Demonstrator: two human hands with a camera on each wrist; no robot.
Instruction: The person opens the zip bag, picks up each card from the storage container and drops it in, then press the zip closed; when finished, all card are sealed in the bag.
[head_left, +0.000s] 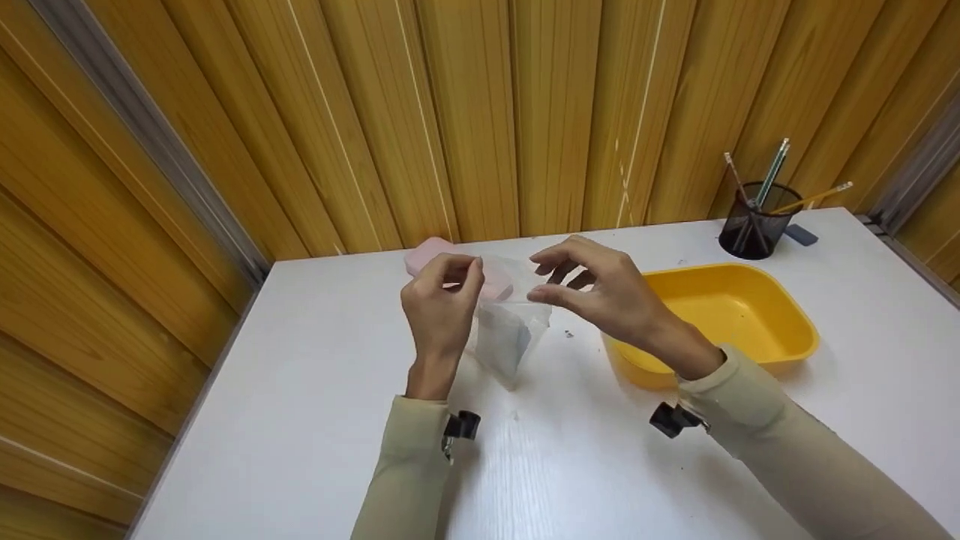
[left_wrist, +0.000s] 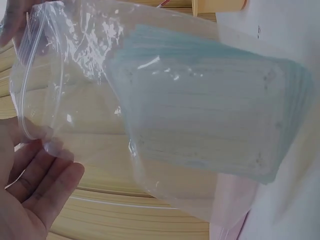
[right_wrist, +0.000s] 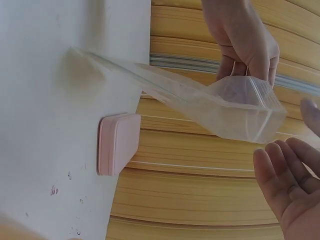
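Note:
A clear zip-top plastic bag (head_left: 501,341) hangs with its lower corner at the table. Inside it sits a stack of pale cards (left_wrist: 200,115) with teal edges. My left hand (head_left: 442,296) pinches the bag's top edge at one side, thumb against fingers. Across the bag's mouth, my right hand (head_left: 600,281) has its thumb and fingers spread and relaxed. In the right wrist view, the right fingertips (right_wrist: 272,152) are close to the bag's far top corner with nothing gripped. Behind the bag lies a pink box (right_wrist: 120,145), partly hidden by my left hand in the head view.
A yellow plastic basin (head_left: 735,315) stands under and beside my right forearm. At the back right are a black mesh cup (head_left: 750,236) with several pencils and a dark blue eraser-like block (head_left: 801,235). A wood-patterned wall (head_left: 480,112) borders the white table (head_left: 315,360).

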